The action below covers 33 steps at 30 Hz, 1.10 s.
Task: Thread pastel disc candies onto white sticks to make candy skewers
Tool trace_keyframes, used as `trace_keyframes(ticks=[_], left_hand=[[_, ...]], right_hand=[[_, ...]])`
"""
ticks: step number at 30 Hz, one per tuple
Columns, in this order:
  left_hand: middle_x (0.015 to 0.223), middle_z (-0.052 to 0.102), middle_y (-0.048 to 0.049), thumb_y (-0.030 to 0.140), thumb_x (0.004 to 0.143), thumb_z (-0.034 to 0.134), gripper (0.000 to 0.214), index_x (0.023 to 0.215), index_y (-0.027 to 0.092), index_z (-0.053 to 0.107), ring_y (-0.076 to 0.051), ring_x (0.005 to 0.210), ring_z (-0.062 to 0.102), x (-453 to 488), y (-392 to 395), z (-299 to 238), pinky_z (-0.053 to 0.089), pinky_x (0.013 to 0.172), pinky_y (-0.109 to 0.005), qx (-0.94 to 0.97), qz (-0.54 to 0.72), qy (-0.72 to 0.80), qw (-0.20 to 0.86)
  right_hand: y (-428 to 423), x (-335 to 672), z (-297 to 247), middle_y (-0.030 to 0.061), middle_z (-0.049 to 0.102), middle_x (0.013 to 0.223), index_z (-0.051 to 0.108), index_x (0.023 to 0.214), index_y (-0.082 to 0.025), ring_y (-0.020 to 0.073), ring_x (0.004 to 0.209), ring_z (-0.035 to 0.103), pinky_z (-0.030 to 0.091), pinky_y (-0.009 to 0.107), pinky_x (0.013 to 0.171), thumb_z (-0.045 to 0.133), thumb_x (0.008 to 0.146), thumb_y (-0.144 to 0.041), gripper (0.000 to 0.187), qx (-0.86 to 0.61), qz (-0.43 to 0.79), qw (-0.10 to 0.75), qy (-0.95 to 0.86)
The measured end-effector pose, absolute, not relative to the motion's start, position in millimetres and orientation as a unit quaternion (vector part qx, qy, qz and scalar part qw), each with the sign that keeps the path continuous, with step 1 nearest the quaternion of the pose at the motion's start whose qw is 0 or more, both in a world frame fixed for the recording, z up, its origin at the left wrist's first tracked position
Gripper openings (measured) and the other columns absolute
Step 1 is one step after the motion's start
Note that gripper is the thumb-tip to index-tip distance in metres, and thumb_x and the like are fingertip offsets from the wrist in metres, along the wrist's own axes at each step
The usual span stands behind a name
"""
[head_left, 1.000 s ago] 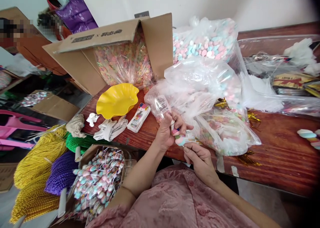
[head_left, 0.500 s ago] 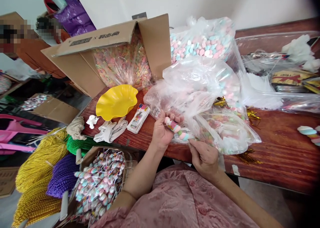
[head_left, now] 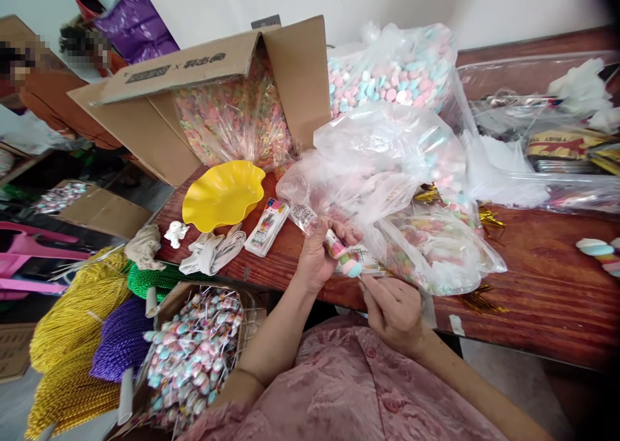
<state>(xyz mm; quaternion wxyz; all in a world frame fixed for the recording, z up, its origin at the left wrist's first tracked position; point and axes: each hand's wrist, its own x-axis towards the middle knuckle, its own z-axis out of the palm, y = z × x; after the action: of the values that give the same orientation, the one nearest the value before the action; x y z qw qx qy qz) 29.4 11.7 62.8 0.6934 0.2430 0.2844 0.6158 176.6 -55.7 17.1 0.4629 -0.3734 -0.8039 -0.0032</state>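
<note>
My left hand (head_left: 317,254) is closed round a small clear wrapper with a printed label that holds a pastel twisted marshmallow (head_left: 343,258). The marshmallow's pale blue end sticks out toward my right hand (head_left: 392,307), whose fingers are pinched together just below that end. Both hands hover over the near edge of the wooden table (head_left: 542,292). Right behind them lies a large clear plastic bag (head_left: 387,170) full of pastel sweets.
A yellow wavy dish (head_left: 223,194), a small printed packet (head_left: 265,226) and white cloth (head_left: 210,250) lie at the table's left. An open cardboard box (head_left: 213,99) of sweets stands behind. Below left are a box of wrapped lollipops (head_left: 188,354) and gold, purple and green cord (head_left: 72,338).
The marshmallow in my left hand has tilted from lying flat to more upright. My right hand has shifted slightly left, staying under the marshmallow's lower end.
</note>
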Motion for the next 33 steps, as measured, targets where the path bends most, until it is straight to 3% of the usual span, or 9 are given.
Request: trace_keyframes(ticks=[4, 10, 14, 18, 22, 26, 29, 33], left_hand=[[0.068, 0.057, 0.0052, 0.050, 0.076, 0.076, 0.042, 0.070, 0.018, 0.050, -0.010, 0.062, 0.061, 36, 12, 59, 0.055, 0.081, -0.033, 0.246, 0.636, 0.306, 0.664], [0.065, 0.055, 0.0063, 0.050, 0.075, 0.077, 0.043, 0.072, 0.019, 0.048, -0.011, 0.059, 0.061, 32, 11, 54, 0.055, 0.079, -0.034, 0.271, 0.595, 0.314, 0.688], [0.064, 0.055, 0.0076, 0.052, 0.076, 0.076, 0.041, 0.078, 0.021, 0.049, -0.011, 0.055, 0.060, 27, 7, 54, 0.055, 0.082, -0.037, 0.286, 0.584, 0.261, 0.713], [0.063, 0.055, 0.0077, 0.055, 0.075, 0.075, 0.043, 0.082, 0.022, 0.050, -0.011, 0.056, 0.059, 31, 2, 52, 0.055, 0.083, -0.037, 0.296, 0.576, 0.240, 0.723], [0.061, 0.055, 0.0071, 0.060, 0.072, 0.075, 0.048, 0.078, 0.020, 0.050, -0.012, 0.058, 0.061, 39, -2, 47, 0.055, 0.085, -0.038, 0.299, 0.557, 0.240, 0.737], [0.076, 0.066, 0.0021, 0.058, 0.069, 0.080, 0.047, 0.089, 0.022, 0.058, -0.019, 0.080, 0.070, 36, 0, 46, 0.055, 0.085, -0.037, 0.272, 0.563, 0.237, 0.743], [0.092, 0.071, -0.0016, 0.058, 0.067, 0.080, 0.049, 0.096, 0.022, 0.064, -0.023, 0.093, 0.070, 22, 6, 50, 0.055, 0.086, -0.038, 0.245, 0.591, 0.240, 0.730], [0.083, 0.069, 0.0012, 0.042, 0.074, 0.079, 0.029, 0.088, 0.022, 0.065, -0.017, 0.080, 0.068, 8, 15, 59, 0.055, 0.085, -0.037, 0.192, 0.621, 0.272, 0.710]], right_hand=[[-60, 173, 26, 0.0032, 0.063, 0.061, 0.065, 0.112, -0.011, 0.0142, 0.056, 0.057, 0.045, 0.030, 0.059, 0.052, 0.087, -0.007, 0.028, -0.352, -0.042, 0.438, -0.826], [-59, 178, 24, 0.0035, 0.064, 0.062, 0.066, 0.107, -0.014, 0.0139, 0.056, 0.056, 0.042, 0.029, 0.057, 0.050, 0.088, -0.008, 0.025, -0.371, -0.049, 0.409, -0.832], [-55, 178, 21, 0.0042, 0.069, 0.072, 0.068, 0.098, -0.017, 0.0137, 0.062, 0.061, 0.046, 0.027, 0.060, 0.051, 0.090, -0.013, 0.019, -0.411, 0.125, 0.472, -0.770], [-51, 170, 25, -0.0040, 0.051, 0.053, 0.064, 0.080, -0.019, 0.0091, 0.047, 0.045, 0.038, 0.023, 0.048, 0.053, 0.092, -0.025, 0.018, -0.465, 0.391, 0.499, -0.618], [-49, 160, 29, -0.0052, 0.045, 0.051, 0.057, 0.067, -0.019, 0.0078, 0.047, 0.039, 0.035, 0.022, 0.048, 0.055, 0.090, -0.031, 0.026, -0.449, 0.479, 0.531, -0.536], [-47, 159, 28, -0.0057, 0.046, 0.051, 0.061, 0.074, -0.019, 0.0079, 0.047, 0.040, 0.035, 0.022, 0.047, 0.055, 0.091, -0.030, 0.020, -0.444, 0.468, 0.544, -0.537], [-47, 165, 25, -0.0053, 0.051, 0.053, 0.065, 0.083, -0.020, 0.0084, 0.046, 0.045, 0.038, 0.021, 0.047, 0.055, 0.091, -0.025, 0.013, -0.462, 0.378, 0.549, -0.586], [-46, 169, 20, 0.0016, 0.071, 0.073, 0.069, 0.089, -0.020, 0.0125, 0.060, 0.065, 0.050, 0.023, 0.059, 0.058, 0.087, -0.015, 0.012, -0.438, 0.198, 0.558, -0.677]])
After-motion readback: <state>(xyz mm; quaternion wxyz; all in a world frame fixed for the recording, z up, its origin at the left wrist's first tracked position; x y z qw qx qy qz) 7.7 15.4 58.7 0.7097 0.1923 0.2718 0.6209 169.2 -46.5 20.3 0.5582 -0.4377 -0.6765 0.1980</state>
